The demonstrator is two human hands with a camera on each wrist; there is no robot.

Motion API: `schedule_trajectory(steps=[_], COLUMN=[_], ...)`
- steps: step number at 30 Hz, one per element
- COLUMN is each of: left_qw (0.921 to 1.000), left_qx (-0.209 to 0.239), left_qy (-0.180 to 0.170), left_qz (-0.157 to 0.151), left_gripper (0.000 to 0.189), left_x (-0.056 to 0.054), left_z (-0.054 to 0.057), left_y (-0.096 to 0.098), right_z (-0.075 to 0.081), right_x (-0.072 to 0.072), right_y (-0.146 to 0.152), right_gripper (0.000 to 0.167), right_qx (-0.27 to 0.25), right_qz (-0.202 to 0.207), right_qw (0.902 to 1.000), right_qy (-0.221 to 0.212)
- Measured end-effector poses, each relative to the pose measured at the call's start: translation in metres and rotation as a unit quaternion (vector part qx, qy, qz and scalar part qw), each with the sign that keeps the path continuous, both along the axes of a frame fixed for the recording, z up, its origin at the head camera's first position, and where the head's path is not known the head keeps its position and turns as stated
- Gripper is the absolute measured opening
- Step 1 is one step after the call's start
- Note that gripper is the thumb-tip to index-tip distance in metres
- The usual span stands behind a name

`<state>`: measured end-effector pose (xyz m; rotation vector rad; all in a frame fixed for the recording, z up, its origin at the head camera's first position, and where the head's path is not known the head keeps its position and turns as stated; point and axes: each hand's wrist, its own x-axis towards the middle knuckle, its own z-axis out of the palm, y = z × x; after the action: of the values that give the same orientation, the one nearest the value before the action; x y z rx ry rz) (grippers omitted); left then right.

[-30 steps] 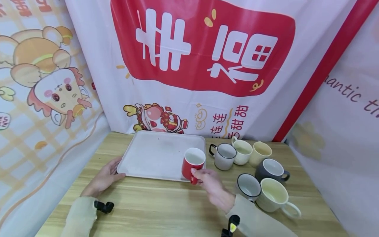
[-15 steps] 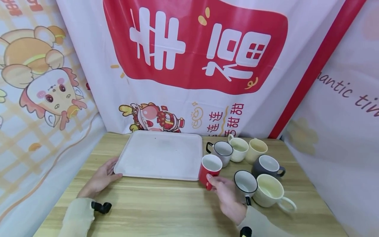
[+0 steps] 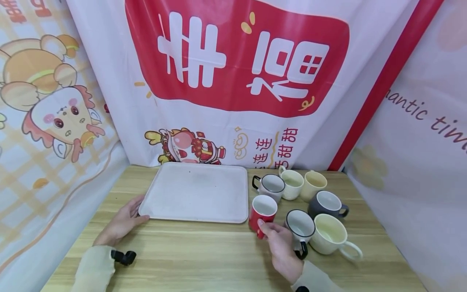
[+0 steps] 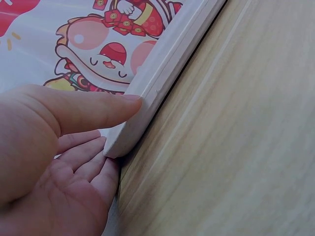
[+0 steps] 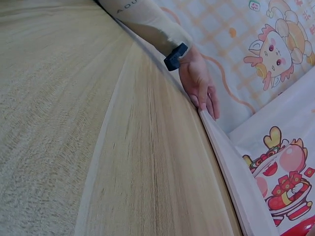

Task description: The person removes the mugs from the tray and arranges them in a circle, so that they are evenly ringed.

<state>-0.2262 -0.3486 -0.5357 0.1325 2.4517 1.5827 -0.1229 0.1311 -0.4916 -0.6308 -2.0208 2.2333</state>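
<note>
In the head view my right hand holds a red mug with a white inside by its handle, the thumb on top. The mug is upright, just right of the tray's near right corner; whether its base touches the table, I cannot tell. A bit of its red rim shows in the right wrist view. My left hand grips the near left corner of a flat white tray. In the left wrist view the thumb lies on the tray's front rim, and the other fingers meet the corner's left side.
Several more mugs stand on the wooden table to the right. A black-rimmed mug is close beside my right hand; another black-rimmed mug sits behind the red one. Dark grey and cream mugs are further right. Printed cloths surround the table.
My right hand has carried the red mug rightward and nearer to me, from over the tray's right edge to beside it. The left hand stays at the tray corner. The view has shifted slightly.
</note>
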Motion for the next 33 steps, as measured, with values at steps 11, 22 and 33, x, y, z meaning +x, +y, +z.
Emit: schedule_trajectory(steps=[11,22,33], left_qw=[1.0000,0.9999,0.9999], left_qx=[0.005,0.005,0.009], left_qy=[0.002,0.010,0.005], left_qz=[0.001,-0.004,-0.004], left_gripper=[0.093,0.092,0.093], left_x=[-0.001,-0.002,-0.001], left_z=[0.001,0.005,0.001], left_y=[-0.001,0.000,0.001], right_z=[-0.005,0.057,0.107], right_x=[0.000,-0.002,-0.063], right_y=[0.005,0.053,0.062], right_gripper=[0.028,0.030,0.060], right_qx=[0.062,0.402,0.548], right_qz=[0.066,0.417,0.462], right_qw=[0.9958,0.8128,0.6721], right_qy=[-0.013,0.060,0.185])
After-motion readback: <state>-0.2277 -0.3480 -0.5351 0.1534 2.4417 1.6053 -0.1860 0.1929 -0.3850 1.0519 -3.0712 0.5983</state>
